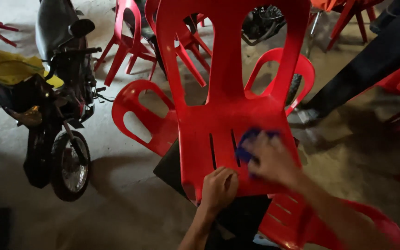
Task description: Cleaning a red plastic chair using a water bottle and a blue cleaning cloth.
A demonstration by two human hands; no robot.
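At lower centre, a red chair [228,125] is gripped at its front edge by the closed left hand [218,187]; a blue cloth [248,141] is pressed onto its seat by the closed right hand [271,159].

Red chair [228,125], blue cloth [246,146]

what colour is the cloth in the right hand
Blue. The cloth under the right hand shows best in the head view, against the red chair.

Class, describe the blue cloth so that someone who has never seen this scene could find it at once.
Start at the big red plastic chair in the middle, beside the parked motorcycle. On its seat, right of two dark slots, the right hand presses a crumpled blue cloth. It is the only blue thing among all the red.
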